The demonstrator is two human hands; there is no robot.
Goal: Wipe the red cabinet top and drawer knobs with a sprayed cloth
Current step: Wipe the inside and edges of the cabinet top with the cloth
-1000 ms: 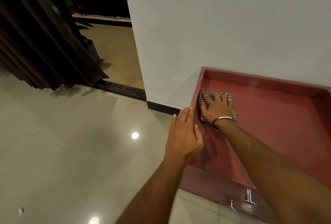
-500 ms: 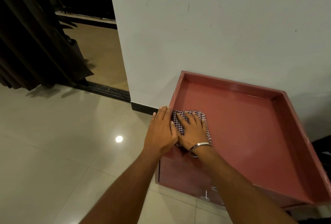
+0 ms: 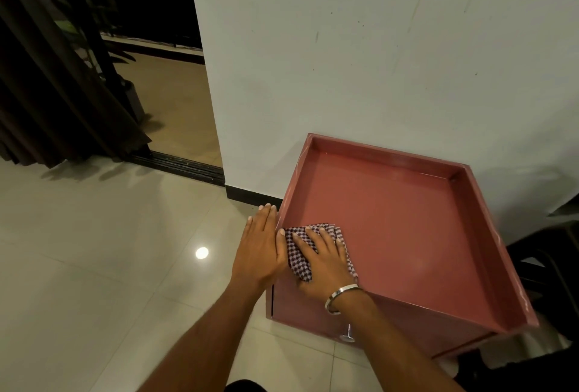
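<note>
A dark curtain [image 3: 47,84] hangs in the upper left of the frame, beside a dark doorway. A glossy tiled floor [image 3: 94,266] fills the lower left and carries a small round light reflection [image 3: 202,253] left of centre.

The left hand [image 3: 260,250] sits just left of centre in the lower half. Its fingers are extended and held together, palm down, resting flat against the outer left edge of the red cabinet top [image 3: 407,235]. It grips nothing.

Immediately to its right lies the checked cloth [image 3: 299,261], folded and spread on the front-left corner of the cabinet top, inside the raised rim. The right hand [image 3: 326,261] presses flat on the cloth, fingers extended and slightly spread, not curled around the fabric. The two hands touch side by side. A metal bangle [image 3: 340,296] circles the right wrist.

Below the right forearm, on the cabinet front, one metal drawer knob [image 3: 347,333] is visible at lower centre.

The cabinet top occupies the centre right of the frame. It is a shallow tray-like surface with a raised rim on all four sides, its rear edge against the white wall [image 3: 376,62]. A black skirting strip [image 3: 250,195] runs along the wall base left of the cabinet. A dark object at the far right edge cannot be identified.
</note>
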